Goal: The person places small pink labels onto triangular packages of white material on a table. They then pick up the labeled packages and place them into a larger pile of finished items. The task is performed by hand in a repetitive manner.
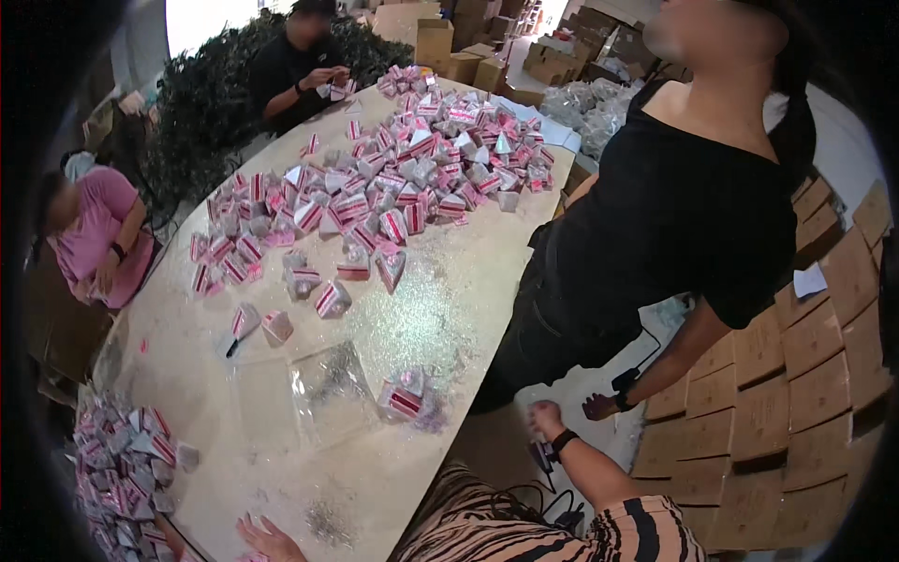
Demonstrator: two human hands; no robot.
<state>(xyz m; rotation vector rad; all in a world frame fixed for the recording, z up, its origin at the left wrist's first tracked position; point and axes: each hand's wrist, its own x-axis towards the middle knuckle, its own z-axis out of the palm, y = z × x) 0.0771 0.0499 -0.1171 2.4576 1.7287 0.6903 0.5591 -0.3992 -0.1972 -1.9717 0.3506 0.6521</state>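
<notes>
Wrapped wedges [126,473] lie heaped along the table's [225,482] left edge, left of your open left hand [269,540]; your right hand [545,421], beyond the right edge, has an unclear grip.

Exposure: moderate overall, uneven. Window [211,23] far beyond the left grip [267,540]: blown out to white. Doorway far ahead of the right grip [545,421]: likewise clipped [551,11]. Worktop [272,450] pale, evenly lit near the left grip; strong sparkling glare on scattered glitter [417,318] ahead and rightward of it. Plastic sheet [328,389] ahead of left grip shows thin white glints. Black shirt [693,206] beyond right grip: folds mostly lost. Leaves [197,112] far ahead of left grip: dark, little detail. Fisheye bend: worktop edge curves, boxes [758,468] rightward of right grip lean. Corners black.
</notes>
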